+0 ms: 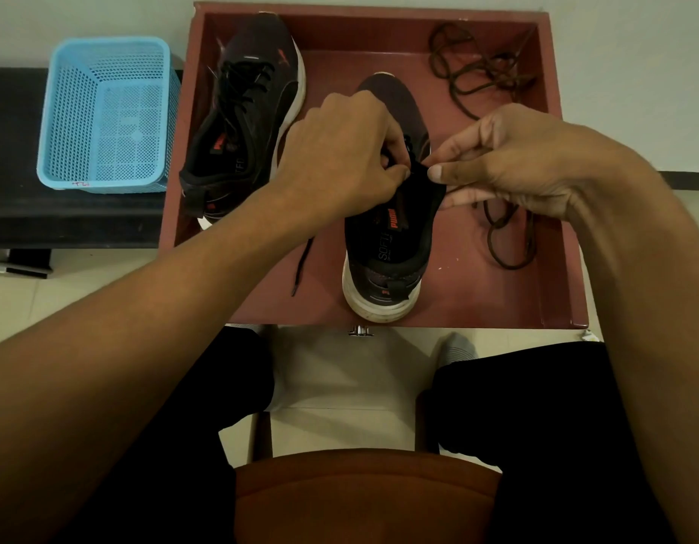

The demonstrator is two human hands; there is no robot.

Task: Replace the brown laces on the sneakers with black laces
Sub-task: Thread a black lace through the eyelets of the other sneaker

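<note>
Two dark sneakers stand in a red-brown tray (pixel 552 229). The left sneaker (pixel 242 123) leans on its side and carries black laces. The right sneaker (pixel 391 237) stands upright with its heel toward me. My left hand (pixel 340 159) pinches a black lace at the eyelets near the tongue. The lace's loose end (pixel 302 265) trails on the tray floor. My right hand (pixel 509 162) pinches the tongue or collar edge of the same shoe. One brown lace (pixel 469 68) lies loose at the tray's back right; another brown lace (pixel 509 237) lies right of the shoe.
A light blue perforated basket (pixel 104 115) sits on a black bench (pixel 10 151) left of the tray. My knees in black trousers and an orange-brown chair seat (pixel 363 492) fill the foreground. Pale floor tiles show between my legs.
</note>
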